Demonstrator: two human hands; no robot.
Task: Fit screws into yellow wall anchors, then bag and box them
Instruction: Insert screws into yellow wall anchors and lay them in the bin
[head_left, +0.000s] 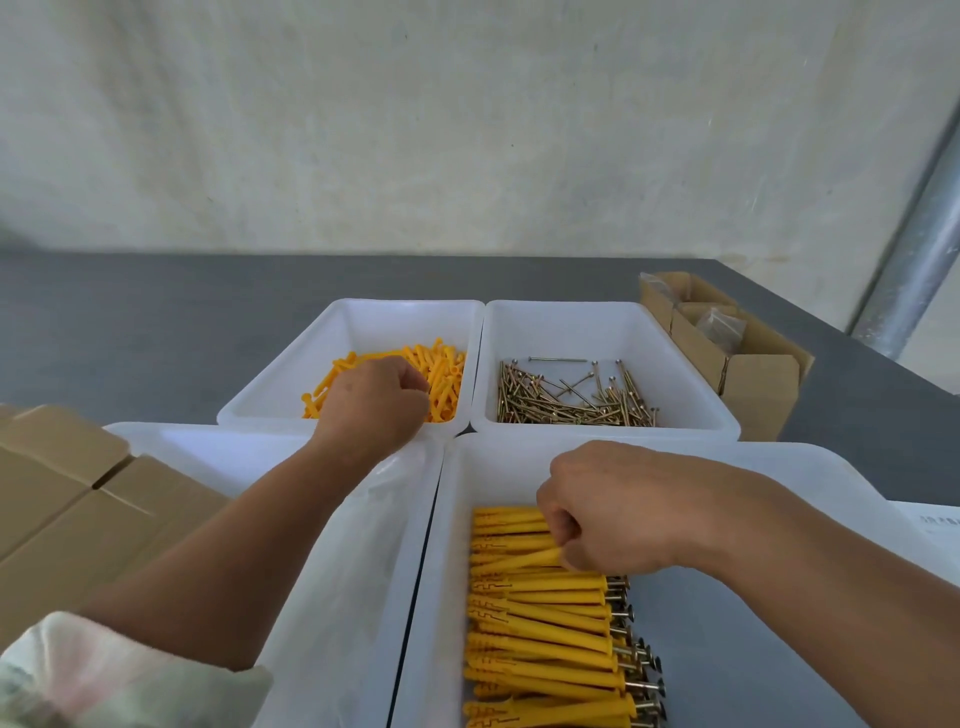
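My left hand (376, 402) reaches into the far left white bin (332, 322) and its curled fingers dig into the loose yellow anchors (441, 371); what it holds is hidden. My right hand (608, 512) hovers over the near right white bin (452, 519), pinching one assembled yellow anchor (519, 561) on top of the row of assembled anchors with screws (550, 639). Loose brass screws (571, 397) lie in the far right white bin (675, 338).
A near left white bin (363, 545) holds clear plastic. Brown cardboard boxes (67, 499) stand at the left; open cardboard boxes (753, 374) with a bag sit at the far right. The grey table runs back to a pale wall. A metal pipe (919, 249) stands right.
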